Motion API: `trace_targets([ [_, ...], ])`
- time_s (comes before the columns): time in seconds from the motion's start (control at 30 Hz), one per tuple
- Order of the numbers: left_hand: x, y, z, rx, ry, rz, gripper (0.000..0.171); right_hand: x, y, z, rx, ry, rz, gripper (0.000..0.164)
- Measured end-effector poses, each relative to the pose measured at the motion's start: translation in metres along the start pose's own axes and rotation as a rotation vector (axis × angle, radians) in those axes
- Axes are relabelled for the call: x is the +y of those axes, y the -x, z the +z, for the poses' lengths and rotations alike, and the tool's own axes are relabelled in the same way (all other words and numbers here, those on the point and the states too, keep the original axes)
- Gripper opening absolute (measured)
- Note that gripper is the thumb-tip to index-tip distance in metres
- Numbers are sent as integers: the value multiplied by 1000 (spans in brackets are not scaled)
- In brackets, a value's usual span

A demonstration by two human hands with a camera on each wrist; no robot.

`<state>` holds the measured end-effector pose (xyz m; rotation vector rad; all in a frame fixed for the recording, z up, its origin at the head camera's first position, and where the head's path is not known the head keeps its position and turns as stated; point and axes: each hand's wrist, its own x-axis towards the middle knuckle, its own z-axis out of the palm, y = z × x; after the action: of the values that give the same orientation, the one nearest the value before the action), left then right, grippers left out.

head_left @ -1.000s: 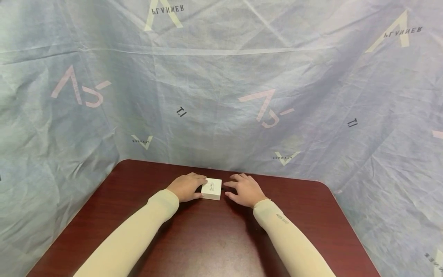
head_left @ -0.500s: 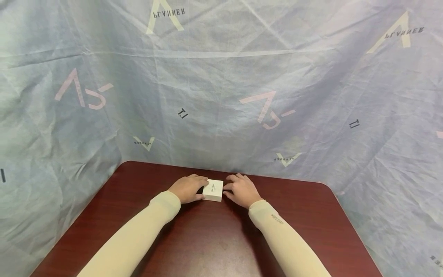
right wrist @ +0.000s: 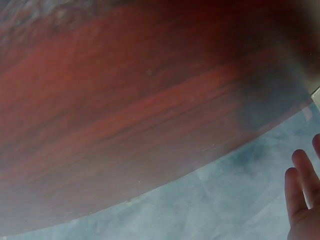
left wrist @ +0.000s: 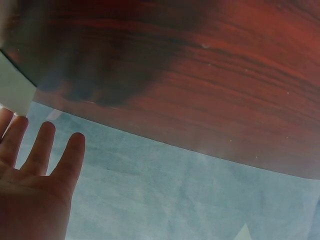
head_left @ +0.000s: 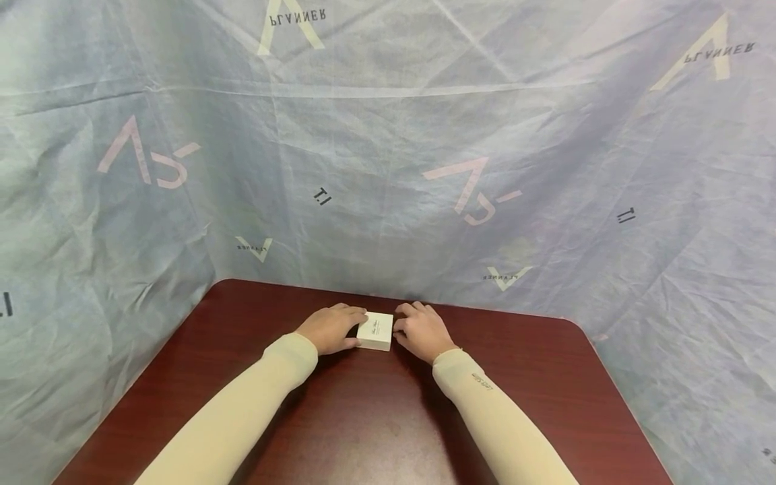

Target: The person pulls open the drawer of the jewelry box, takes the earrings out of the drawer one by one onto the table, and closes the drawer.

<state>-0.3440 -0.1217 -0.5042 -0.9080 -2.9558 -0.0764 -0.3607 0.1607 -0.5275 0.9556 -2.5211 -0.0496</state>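
Our left hand pinches left edge of flat white square card-like box, just below frame centre on red-brown wood-grain surface. Our right hand loosely curved beside box; contact unclear. We'd best steady box gently, squaring right fingertips opposite.

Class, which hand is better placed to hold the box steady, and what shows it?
Probably the left hand: its thumb and fingers touch the box at its left side. The right hand is near the opposite side, but contact is unclear.
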Motion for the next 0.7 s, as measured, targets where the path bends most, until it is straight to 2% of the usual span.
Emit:
trace_targets([
  [0.13, -1, -1, 1, 14, 2, 9, 60, -1, 0, -1, -13, 11, 7, 10],
  [0.27, 0, -1, 0, 14, 11, 8, 60, -1, 0, -3, 5, -15, 0, 4],
  [0.7, 4, 2, -5, 10, 1, 3, 57, -2, 0, -1, 27, -19, 5, 7],
])
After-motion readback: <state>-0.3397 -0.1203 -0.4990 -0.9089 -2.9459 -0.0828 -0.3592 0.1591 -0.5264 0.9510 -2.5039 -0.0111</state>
